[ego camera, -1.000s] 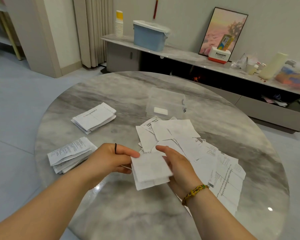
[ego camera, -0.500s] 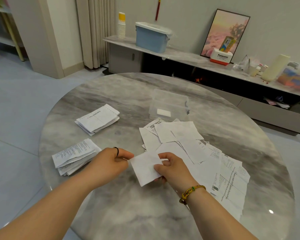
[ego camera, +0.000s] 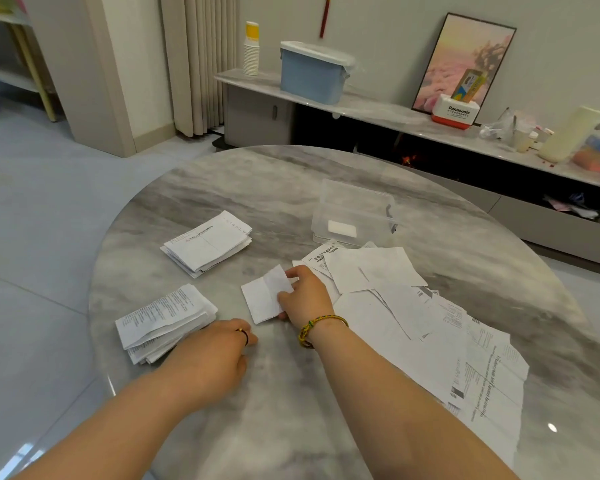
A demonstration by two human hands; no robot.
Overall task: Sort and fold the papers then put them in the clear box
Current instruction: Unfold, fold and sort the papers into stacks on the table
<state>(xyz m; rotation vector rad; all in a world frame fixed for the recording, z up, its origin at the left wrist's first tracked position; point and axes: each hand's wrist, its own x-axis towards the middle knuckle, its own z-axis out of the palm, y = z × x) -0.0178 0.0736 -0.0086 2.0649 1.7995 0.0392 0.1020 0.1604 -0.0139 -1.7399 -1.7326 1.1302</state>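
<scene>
Head view: marble table (ego camera: 257,188); right fingers (ego camera: 290,272) pinch folded paper (ego camera: 262,298), left fingers (ego camera: 249,338) loosely curled.

We see our right grip (ego camera: 303,296) pinching a folded paper (ego camera: 262,299) on the counter (ego camera: 274,181) | our left grip (ego camera: 215,358) rests just beside the near stack (ego camera: 160,320) | far stack (ego camera: 205,244) left | loose sheets (ego camera: 430,341) right | clear box (ego camera: 355,192) beyond them, one slip (ego camera: 342,228) inside

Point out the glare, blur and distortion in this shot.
Head view: the wide lens bows the table rim and tilts the curtain; glare spots on the glossy top, near right and near left; soft even light, faint shadow under the right hand and its folded paper; small print on the loose papers too soft to read; the clear box nearly blends into the marble.
</scene>
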